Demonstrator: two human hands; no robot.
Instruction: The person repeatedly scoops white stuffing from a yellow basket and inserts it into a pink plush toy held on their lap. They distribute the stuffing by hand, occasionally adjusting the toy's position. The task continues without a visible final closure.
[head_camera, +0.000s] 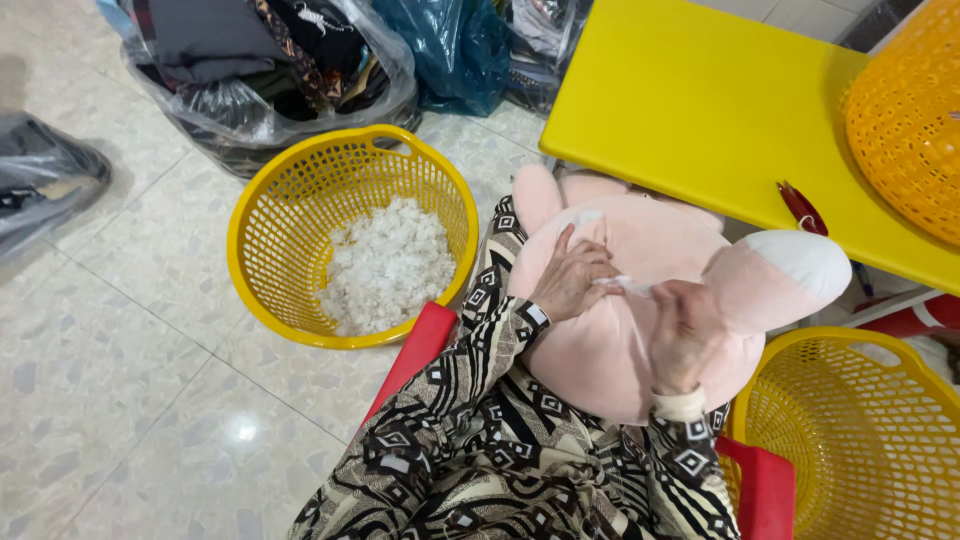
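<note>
Both hands work on a pink plush toy (640, 300) lying in the lap, the left hand (572, 280) pressed flat on it and the right hand (685, 335) pinching a white tuft (622, 285), beside a yellow basket (270, 230) of white stuffing (385, 265), below the yellow desk (700, 100) edge

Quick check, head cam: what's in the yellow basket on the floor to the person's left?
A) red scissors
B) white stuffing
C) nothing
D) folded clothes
B: the yellow basket on the tiled floor holds a heap of white stuffing; the clothes sit in plastic bags behind it, and the red scissors lie on the yellow table.
</note>
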